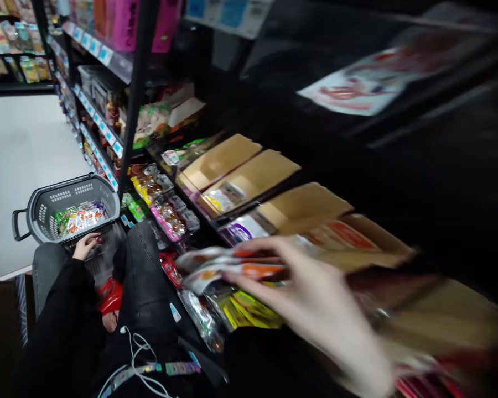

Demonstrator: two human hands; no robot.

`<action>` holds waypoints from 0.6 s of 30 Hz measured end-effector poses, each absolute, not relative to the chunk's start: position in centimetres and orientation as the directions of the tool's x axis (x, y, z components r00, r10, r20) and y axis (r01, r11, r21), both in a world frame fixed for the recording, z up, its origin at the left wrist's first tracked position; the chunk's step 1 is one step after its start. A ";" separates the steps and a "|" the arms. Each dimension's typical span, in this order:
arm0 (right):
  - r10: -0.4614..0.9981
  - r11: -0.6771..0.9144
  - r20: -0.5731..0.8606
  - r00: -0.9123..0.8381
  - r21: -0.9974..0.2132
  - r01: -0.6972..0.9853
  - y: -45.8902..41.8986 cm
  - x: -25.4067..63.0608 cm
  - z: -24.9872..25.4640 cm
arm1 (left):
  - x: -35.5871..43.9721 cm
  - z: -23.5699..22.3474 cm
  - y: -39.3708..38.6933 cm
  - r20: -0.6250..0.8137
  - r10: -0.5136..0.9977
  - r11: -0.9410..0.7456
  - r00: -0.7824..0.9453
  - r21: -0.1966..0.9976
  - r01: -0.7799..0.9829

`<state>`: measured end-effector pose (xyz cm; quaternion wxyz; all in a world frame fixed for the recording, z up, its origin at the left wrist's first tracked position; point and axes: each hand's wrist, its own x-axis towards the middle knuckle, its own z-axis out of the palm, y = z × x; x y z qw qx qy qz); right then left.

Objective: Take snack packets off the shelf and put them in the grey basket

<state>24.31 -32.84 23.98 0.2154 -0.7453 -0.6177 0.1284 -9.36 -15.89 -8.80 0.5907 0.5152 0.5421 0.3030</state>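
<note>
A: Which item stands at the left?
B: A grey basket [72, 200] with slotted walls. Its dark handle points outward, to the left. Small packets [85, 217], some green, some white with red, lie inside.

A: Where is the left hand [86, 246]?
B: Just below the near rim of the basket, by the left knee. Its fingers are bent; the area beneath is blurred, so whether they pinch anything cannot be told.

A: Which items follow?
B: A thin white cord [139, 354], looped over the person's dark clothing. Farther right, snack packs [170, 218] lie in rows on the lower shelf.

A: What is the condition of the right hand [315, 293]?
B: Blurred, but thumb and fingers pinch white-and-orange packets [209, 269]. These are held above a group of yellow packs [251, 309].

A: What completes the right side?
B: Open cardboard boxes [311, 203], set in a slanting line behind the right hand. A purple-and-white pack [244, 228] shows in the row.
</note>
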 end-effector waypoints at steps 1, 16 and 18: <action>0.998 -0.053 -0.067 0.017 -0.581 0.812 -30.8 23.4 22.1 | -9.2 -8.6 -16.1 -0.352 0.893 0.328 0.279 0.936 0.129; 0.820 0.374 0.021 -0.571 -0.776 0.508 -3.8 9.2 1.8 | -7.7 -5.6 -7.6 -0.394 0.781 0.599 0.484 0.691 -0.405; 0.865 0.323 0.104 -0.490 -0.864 0.386 -2.5 9.3 0.5 | -7.4 -4.8 -7.1 -0.394 0.848 0.527 0.353 0.690 -0.496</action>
